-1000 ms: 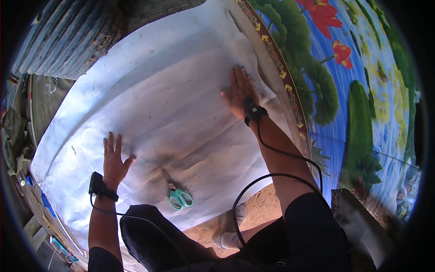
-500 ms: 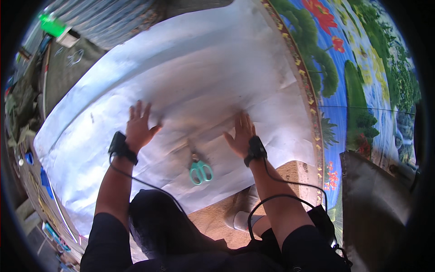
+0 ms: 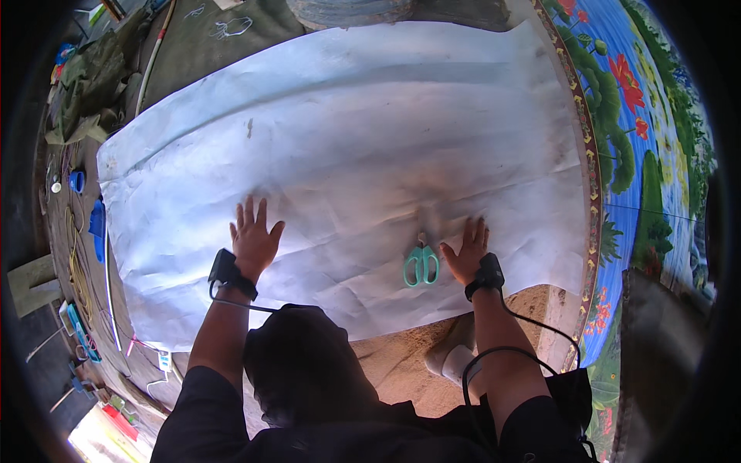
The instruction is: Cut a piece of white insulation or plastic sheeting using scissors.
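A large, creased whitish sheet (image 3: 347, 154) lies spread out before me. My left hand (image 3: 255, 241) rests flat on its near left part, fingers spread and holding nothing. Farther right, my right hand (image 3: 466, 251) is also laid flat on the sheet, with its thumb out to the side. Just left of that thumb lies a pair of scissors (image 3: 421, 266) with teal handles, their blades pointing away from me. Neither hand grips the scissors. Each wrist carries a dark strapped device with a cable.
Along the right stands a panel painted with flowers and water (image 3: 617, 154). At the left lie a blue object (image 3: 97, 230), a thin white rod (image 3: 113, 293) and coiled cord (image 3: 76, 266). A rounded grey object (image 3: 351, 11) borders the far edge. My dark-clothed knee (image 3: 309, 363) overlaps the near edge.
My view has shifted, so the sheet and scissors sit differently in the picture. Both hands stay flat on the sheet; the right hand is now closer beside the scissors' handles.
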`<control>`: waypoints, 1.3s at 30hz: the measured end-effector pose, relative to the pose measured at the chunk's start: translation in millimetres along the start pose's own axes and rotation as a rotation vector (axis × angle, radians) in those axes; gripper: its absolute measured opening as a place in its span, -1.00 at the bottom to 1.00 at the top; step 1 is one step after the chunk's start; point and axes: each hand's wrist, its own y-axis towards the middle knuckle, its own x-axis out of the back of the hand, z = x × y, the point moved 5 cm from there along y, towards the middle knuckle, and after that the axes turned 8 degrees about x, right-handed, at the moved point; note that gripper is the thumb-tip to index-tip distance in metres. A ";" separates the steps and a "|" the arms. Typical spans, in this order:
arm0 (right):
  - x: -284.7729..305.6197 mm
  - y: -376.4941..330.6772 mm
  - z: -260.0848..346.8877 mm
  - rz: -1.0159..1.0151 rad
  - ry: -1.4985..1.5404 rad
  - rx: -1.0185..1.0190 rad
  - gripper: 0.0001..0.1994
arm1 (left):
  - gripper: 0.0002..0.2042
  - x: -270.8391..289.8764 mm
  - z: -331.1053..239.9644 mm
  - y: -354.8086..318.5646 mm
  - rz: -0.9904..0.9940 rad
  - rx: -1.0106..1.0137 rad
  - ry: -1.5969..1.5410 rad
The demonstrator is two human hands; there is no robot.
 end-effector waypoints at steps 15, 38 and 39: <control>-16.6 -13.2 17.0 0.001 -0.061 -0.130 -0.14 | -0.23 -21.7 68.8 -22.0 0.070 0.067 -0.062; -19.0 -18.0 31.1 0.005 -0.006 -0.120 -0.15 | -0.24 -29.4 92.8 -21.8 -0.002 -0.021 -0.109; -21.8 -18.1 28.4 0.005 -0.007 -0.123 -0.15 | -0.24 -29.8 92.4 -21.4 -0.007 -0.029 -0.108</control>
